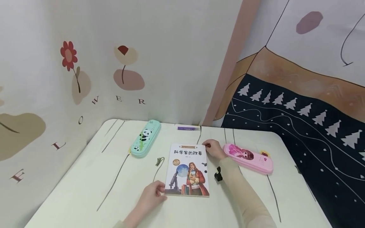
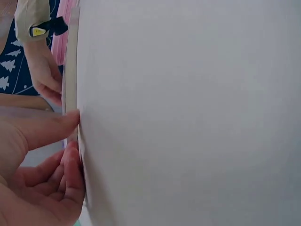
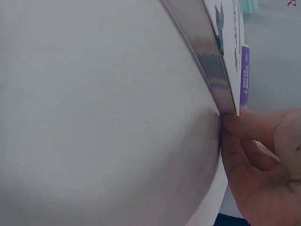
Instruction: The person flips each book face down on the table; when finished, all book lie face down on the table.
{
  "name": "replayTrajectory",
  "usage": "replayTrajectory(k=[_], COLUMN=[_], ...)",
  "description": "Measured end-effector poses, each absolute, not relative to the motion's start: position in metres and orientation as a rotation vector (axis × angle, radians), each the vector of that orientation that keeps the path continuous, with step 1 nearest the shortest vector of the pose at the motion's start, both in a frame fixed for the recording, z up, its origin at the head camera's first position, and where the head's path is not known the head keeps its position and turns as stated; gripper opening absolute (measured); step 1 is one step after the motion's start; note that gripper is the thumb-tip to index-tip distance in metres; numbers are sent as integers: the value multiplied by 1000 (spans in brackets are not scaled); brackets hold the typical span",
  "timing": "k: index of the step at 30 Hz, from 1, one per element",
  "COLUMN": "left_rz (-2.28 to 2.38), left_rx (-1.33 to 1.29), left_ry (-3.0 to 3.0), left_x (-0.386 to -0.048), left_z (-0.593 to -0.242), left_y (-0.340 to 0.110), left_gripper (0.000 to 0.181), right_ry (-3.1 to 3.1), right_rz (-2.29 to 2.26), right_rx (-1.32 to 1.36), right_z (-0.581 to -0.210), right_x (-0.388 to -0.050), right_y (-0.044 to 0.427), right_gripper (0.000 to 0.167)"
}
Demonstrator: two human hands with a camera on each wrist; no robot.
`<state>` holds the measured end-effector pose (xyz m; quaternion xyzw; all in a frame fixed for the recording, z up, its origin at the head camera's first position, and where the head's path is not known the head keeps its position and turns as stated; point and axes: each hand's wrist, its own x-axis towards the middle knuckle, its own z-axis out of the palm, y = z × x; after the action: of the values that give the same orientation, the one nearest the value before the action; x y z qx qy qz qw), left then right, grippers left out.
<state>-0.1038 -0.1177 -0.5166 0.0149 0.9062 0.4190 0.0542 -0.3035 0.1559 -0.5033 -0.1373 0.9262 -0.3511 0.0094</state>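
1. Teal panda case (image 1: pixel 145 139): beyond the left grip, apart from it. Tilted lie on the white table (image 1: pixel 71 193); nothing holds it.
2. Left hand (image 1: pixel 152 194): pinches the book's near left corner, fingers along the left side, thumb on the near edge. Shallow hold, tips only. Likely weak point: if the thumb slips off the thin page block, that corner comes loose.
3. Small green item (image 1: pixel 159 162): ahead of the left grip, left of the book. Too small to identify. A leftward sweep of the book could knock it.
4. Book (image 1: pixel 186 171): between the two grips, cover up, seemingly flat on the table; any gap beneath, cannot tell. Held at opposite corners only, so uneven pull from the hands could twist it or splay the cover.
5. Purple marker (image 1: pixel 188 128): past the book's far edge, ahead and left of the right grip. Probably rolls if the book is pushed into it.
6. Right hand (image 1: pixel 214 148): pinches the far right corner, thumb at the side, fingers curled at the far edge. Black device (image 1: pixel 218 174) by its sleeve.
7. Pink case (image 1: pixel 248 158): just right of the right grip; contact with the wrist, cannot tell. An outward swing of that forearm could shove it.
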Motion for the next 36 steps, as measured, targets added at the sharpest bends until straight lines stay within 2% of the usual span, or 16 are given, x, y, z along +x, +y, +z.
replayTrajectory(k=[6, 16, 28, 36], left_rz=[1274, 1378, 1465, 1577], left_rx=[111, 119, 78, 36], left_ry=[2853, 2827, 2726, 2610], left_x=[-101, -101, -100, -103], left_z=[-522, -517, -514, -514], left_y=[-115, -114, -117, -124], left_gripper=[29, 31, 37, 48], right_ry=[2856, 2749, 2685, 2658], right_rz=[-951, -875, -870, -1005], right_rx=[-416, -448, -468, -414], right_z=[-497, -485, -481, -482], right_x=[-305, -313, -322, -319], right_y=[158, 165, 166, 167], right_gripper=[21, 23, 17, 24])
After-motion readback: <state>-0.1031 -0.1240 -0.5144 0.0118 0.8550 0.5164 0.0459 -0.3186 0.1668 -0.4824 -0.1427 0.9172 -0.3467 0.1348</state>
